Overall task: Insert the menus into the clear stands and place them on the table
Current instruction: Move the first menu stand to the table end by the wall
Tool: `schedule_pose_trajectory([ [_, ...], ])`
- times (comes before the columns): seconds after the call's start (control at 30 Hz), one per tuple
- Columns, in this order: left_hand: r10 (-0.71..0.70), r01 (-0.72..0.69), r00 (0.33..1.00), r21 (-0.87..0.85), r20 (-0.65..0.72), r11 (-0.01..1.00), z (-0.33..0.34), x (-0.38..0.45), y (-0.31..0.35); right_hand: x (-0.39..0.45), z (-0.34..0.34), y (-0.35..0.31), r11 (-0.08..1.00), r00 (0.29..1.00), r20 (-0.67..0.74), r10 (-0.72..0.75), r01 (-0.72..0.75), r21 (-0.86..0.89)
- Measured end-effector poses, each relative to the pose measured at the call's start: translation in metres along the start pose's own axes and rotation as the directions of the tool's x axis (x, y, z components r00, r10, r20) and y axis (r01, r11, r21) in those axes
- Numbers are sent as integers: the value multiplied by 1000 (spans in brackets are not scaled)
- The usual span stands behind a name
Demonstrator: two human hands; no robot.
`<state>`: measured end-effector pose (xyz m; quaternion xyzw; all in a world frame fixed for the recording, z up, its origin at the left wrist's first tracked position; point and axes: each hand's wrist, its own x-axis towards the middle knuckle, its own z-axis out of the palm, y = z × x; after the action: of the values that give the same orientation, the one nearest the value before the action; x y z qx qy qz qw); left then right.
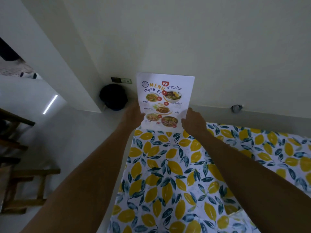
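Observation:
A white menu [164, 98] with food photos and the orange word MENU stands upright at the far left corner of the table [168, 174]. My left hand [133, 113] grips its lower left edge. My right hand [193, 121] holds its lower right edge. I cannot tell whether a clear stand surrounds the sheet; none shows plainly. The table wears a cloth printed with yellow lemons and dark leaves.
A dark round bag [113, 97] sits on the floor against the wall beyond the table's corner. Wooden furniture [21, 179] stands at the left. A small grey object [237, 108] lies by the skirting at the right.

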<state>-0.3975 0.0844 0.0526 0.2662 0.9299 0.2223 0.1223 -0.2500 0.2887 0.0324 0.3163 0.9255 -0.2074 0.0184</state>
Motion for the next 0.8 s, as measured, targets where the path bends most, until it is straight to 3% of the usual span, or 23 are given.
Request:
schedule_pose_trajectory([
  [0.17, 19, -20, 999, 21, 43, 1000, -2, -2, -8, 0, -9, 4, 975, 998, 9, -67, 67, -213],
  [0.47, -13, 11, 998, 35, 60, 999, -4, 3, -14, 3, -13, 9, 967, 996, 21, -84, 86, -240],
  [0.67, -81, 70, 996, 295, 26, 953, -1, -10, -16, -4, -17, 10, 954, 996, 4, -89, 86, -288],
  [0.8, -75, 57, 997, 377, 33, 924, -8, -27, -19, -21, -25, 12, 940, 998, 35, -48, 57, -335],
])
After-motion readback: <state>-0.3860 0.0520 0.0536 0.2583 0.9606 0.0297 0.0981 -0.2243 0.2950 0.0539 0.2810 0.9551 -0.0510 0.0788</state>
